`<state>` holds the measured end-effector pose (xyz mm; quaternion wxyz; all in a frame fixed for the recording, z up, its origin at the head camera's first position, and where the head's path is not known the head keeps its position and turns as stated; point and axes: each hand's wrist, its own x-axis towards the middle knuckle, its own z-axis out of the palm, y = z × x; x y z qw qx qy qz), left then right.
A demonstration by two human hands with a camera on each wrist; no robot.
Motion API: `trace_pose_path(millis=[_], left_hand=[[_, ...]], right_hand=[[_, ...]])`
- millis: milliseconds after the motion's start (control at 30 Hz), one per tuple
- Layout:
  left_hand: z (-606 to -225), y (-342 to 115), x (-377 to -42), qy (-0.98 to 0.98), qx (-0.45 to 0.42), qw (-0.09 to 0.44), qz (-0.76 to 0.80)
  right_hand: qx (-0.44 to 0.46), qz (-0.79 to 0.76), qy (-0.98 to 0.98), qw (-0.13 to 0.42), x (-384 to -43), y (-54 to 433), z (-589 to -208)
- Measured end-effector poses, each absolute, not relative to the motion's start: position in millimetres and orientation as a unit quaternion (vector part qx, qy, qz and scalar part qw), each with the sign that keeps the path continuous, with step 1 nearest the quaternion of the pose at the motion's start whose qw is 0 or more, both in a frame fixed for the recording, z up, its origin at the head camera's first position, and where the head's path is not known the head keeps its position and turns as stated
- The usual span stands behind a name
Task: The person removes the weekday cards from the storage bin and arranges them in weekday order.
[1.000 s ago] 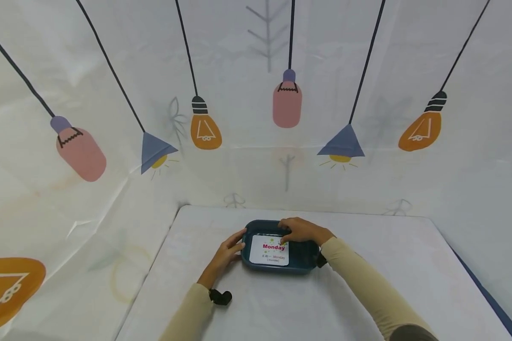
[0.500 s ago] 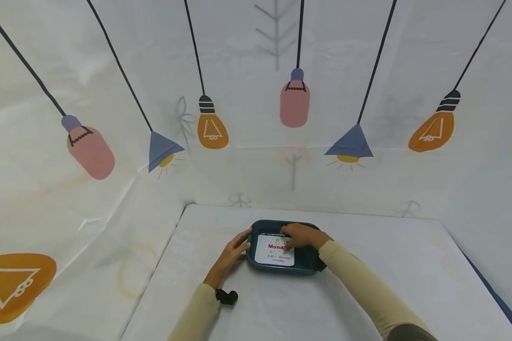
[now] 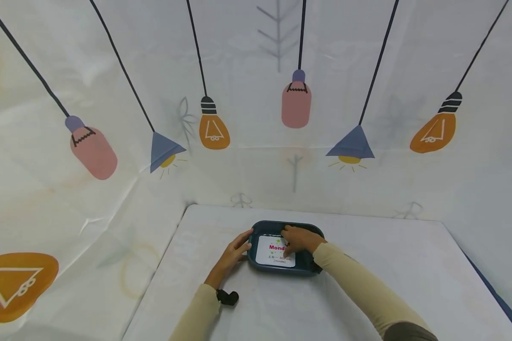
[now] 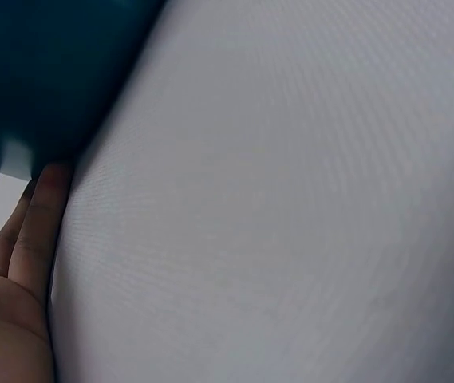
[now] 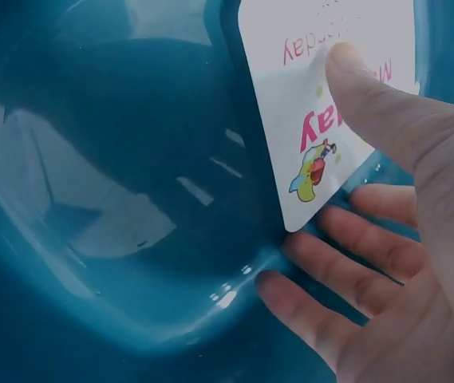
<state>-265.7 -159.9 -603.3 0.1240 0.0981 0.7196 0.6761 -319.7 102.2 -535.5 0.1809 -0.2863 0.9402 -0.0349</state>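
Note:
A white flashcard (image 3: 268,257) printed "Monday" in red lies in a dark teal tray (image 3: 265,229). My left hand (image 3: 231,255) rests against the tray's left end with its fingers fairly straight. In the left wrist view, the fingertips (image 4: 53,171) touch the tray's outer wall (image 4: 39,72). My right hand (image 3: 300,238) reaches into the tray over the card's right part. The right wrist view has the thumb (image 5: 370,104) on the card's face (image 5: 278,104) and the other fingers curled at its edge. Whether more cards lie underneath cannot be seen.
The tray stands on a white-covered table (image 3: 277,308), towards its back edge. Behind it hangs a pale wall sheet (image 3: 256,175) printed with lamps. A black wrist strap (image 3: 227,297) sits on the left wrist.
My right hand has drawn in lower over the card, its thumb now covering the end of the word. The left hand stays at the tray's side. The whole view has shifted slightly.

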Motion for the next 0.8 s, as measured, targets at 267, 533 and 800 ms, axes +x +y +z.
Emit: trace_pose_path(millis=[267,533,800], left_hand=[[-604.7,-160.2,-265.8,0.72,0.101,0.122,0.676],[-601.4,-156.7,-267.1,0.718,0.095,0.124,0.678],[-604.1,-158.2,-268.5,0.721,0.088,0.127,0.675]], right_hand=[[-0.286,0.004,0.944,0.165,-319.9,96.2,-542.5],[-0.296,0.029,0.944,0.14,-316.0,96.1,-536.2],[-0.313,0.061,0.941,0.109,-313.5,91.4,-534.4]])
